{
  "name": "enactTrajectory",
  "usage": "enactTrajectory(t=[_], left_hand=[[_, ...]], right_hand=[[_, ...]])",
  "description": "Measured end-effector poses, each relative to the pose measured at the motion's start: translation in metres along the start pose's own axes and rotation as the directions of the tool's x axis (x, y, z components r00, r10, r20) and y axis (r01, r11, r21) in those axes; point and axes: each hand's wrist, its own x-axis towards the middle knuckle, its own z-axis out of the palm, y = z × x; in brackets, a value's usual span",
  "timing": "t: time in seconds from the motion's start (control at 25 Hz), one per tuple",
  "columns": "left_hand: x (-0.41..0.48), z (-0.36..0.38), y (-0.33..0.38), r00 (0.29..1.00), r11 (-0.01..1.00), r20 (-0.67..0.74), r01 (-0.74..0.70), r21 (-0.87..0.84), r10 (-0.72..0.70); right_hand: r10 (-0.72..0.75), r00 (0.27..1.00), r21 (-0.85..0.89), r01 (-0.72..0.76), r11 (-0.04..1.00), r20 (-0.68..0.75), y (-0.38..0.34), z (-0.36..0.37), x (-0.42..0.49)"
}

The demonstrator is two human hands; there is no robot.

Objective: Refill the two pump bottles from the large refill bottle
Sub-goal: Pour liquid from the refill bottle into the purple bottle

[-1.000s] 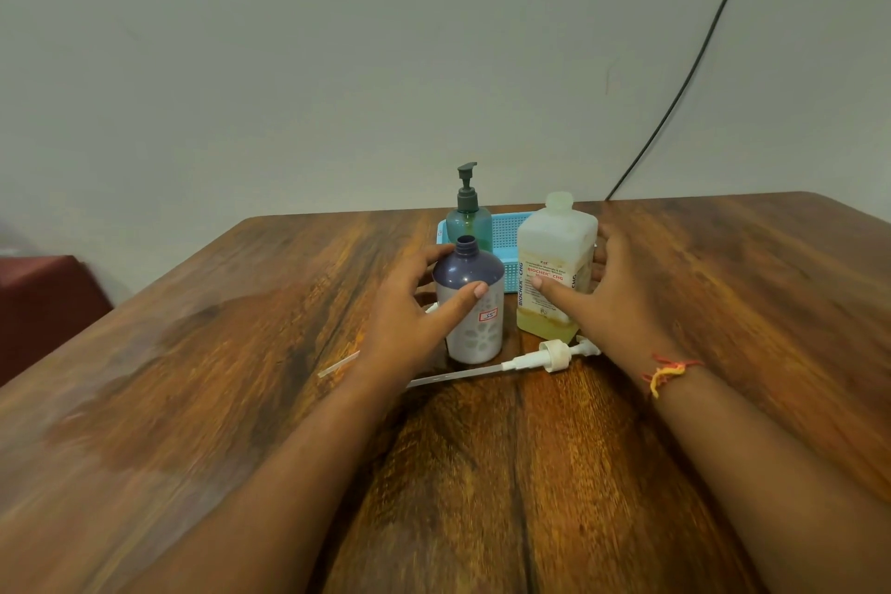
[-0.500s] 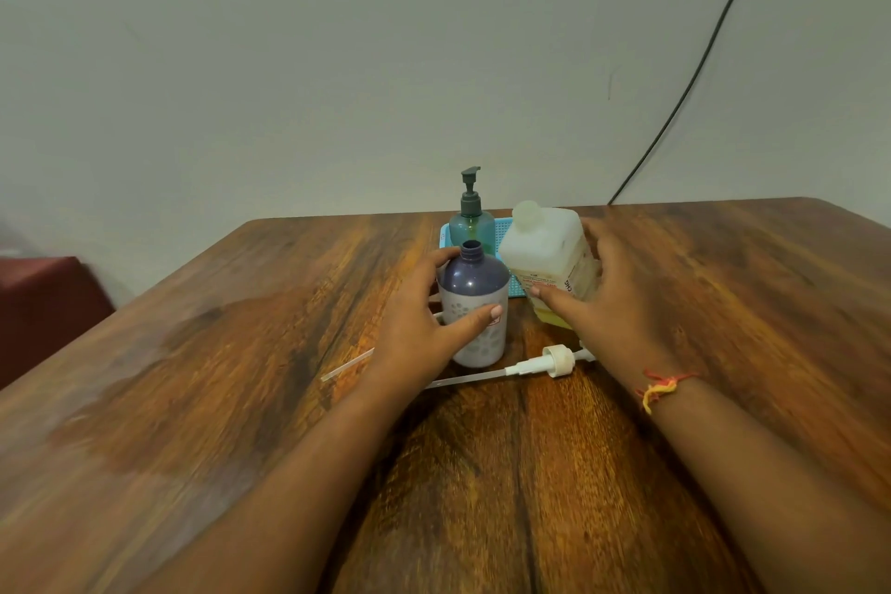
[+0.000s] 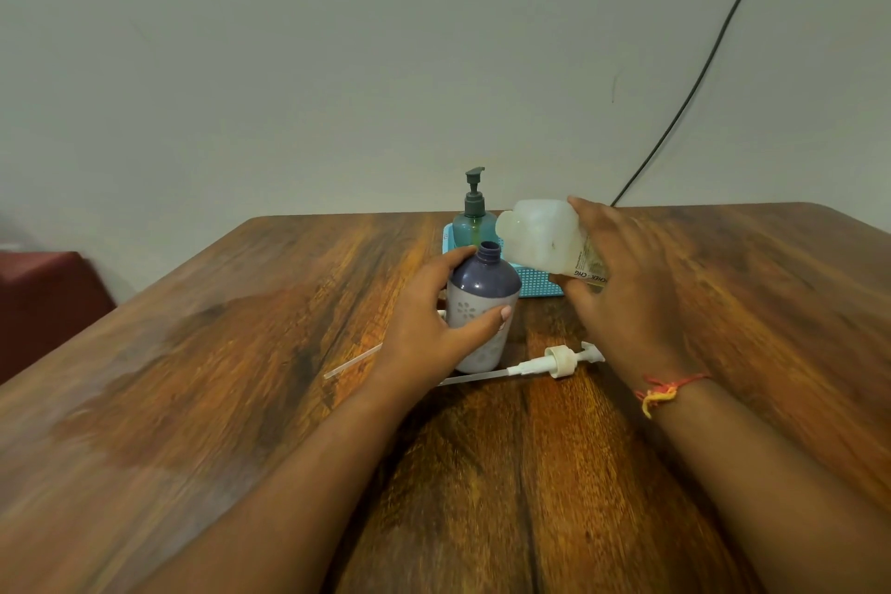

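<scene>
At the left edge a dark red thing is cut off and too blurred to name. A thin white tube lies on the table; its right end is hidden behind the left hand. That hand wraps the purple bottle, thumb across the front, fingers out of sight behind it. The bottle stands upright with its neck open, pump off. Behind it the green pump bottle stands in a blue basket, its lower body hidden by the purple bottle and the refill bottle. The loose white pump lies on the table in front, its tube running under the left wrist. The right hand grips the refill bottle, covering its base and most of the label; its mouth is blurred, so cap on or off cannot be told. A black cable hangs down the wall.

A second ago the refill bottle stood upright on the table; now it is lifted and tipped nearly flat, its neck just above and right of the purple bottle's opening. The left hand's hold is unchanged.
</scene>
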Motion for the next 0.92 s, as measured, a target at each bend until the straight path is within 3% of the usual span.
enactTrajectory(t=[0.92], left_hand=[[-0.001,0.0,0.006,1.0,1.0,-0.014,-0.001,-0.012,0.001]], right_hand=[[-0.122,0.992,-0.229,0.112,0.967,-0.033,-0.007,-0.011,0.007]])
